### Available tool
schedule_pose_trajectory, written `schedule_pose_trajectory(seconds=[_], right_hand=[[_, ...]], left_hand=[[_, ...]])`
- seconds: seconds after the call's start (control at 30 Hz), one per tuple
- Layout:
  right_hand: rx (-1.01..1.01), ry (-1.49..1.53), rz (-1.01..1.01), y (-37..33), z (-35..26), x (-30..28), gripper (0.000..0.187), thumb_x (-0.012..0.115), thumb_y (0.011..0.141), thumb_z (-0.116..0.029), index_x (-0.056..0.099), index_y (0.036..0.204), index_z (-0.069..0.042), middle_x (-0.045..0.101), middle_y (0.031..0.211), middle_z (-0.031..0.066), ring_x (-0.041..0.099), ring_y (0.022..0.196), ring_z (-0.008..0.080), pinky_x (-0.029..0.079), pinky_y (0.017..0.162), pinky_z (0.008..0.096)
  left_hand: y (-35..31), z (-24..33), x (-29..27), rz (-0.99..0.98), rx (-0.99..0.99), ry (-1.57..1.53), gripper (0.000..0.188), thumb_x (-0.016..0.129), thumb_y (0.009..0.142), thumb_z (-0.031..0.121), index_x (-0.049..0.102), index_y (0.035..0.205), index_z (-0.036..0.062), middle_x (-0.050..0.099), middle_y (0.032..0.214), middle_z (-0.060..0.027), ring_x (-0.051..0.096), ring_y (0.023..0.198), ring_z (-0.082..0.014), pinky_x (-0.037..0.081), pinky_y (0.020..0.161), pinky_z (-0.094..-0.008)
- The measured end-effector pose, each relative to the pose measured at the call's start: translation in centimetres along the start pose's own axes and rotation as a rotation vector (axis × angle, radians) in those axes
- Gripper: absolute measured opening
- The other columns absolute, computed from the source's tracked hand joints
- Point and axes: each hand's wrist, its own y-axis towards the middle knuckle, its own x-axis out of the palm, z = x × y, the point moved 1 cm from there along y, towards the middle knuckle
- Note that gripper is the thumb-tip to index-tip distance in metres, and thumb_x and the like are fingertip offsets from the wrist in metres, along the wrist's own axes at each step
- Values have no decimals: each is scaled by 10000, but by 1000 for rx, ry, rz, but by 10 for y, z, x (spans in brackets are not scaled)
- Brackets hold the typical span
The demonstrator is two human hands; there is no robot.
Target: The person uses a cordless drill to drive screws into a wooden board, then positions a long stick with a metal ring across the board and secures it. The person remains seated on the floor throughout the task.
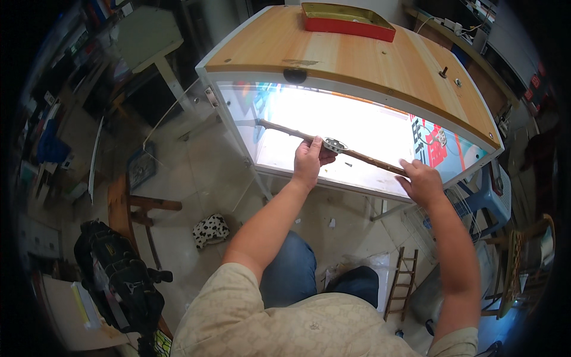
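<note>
A long, thin brown wooden stick slants across the front of a brightly lit cabinet, its far-left end higher in the picture. About its middle sits a small round piece with a silvery rim and dark face; its exact kind is not plain. My left hand is closed around the stick beside this piece, thumb on top, fingertips under the piece. At the stick's right end, my right hand grips it with fingers bent, the end partly hidden by them. A small dark scrap lies on the cabinet floor.
The white-framed cabinet has a wood-grain top bearing a shallow red tin tray. A blue plastic stool stands right, a small wooden ladder lower right. Left are a black bag, a wooden bench and a spotted cloth item.
</note>
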Motion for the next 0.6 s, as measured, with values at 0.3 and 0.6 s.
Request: schedule_pose_trajectory(seconds=[0.3,0.6], right_hand=[[159,-30,-419,6,-8,-24,389,587,925,-407,626,813,-36,663,741,186,644,691,386,510,653,473],[468,296,-441,-106,-47,4,321,644,896,-371,623,880,-51,655,760,178,644,750,384,499,694,476]], left_hand=[[-3,-7,-7,10,147,150,307,503,1001,314,536,969,11,664,813,-114,688,703,-185,600,628,-325],[-38,23,20,-23,-54,-53,272,499,1003,279,534,1007,9,644,833,-94,669,786,-175,586,699,-332]])
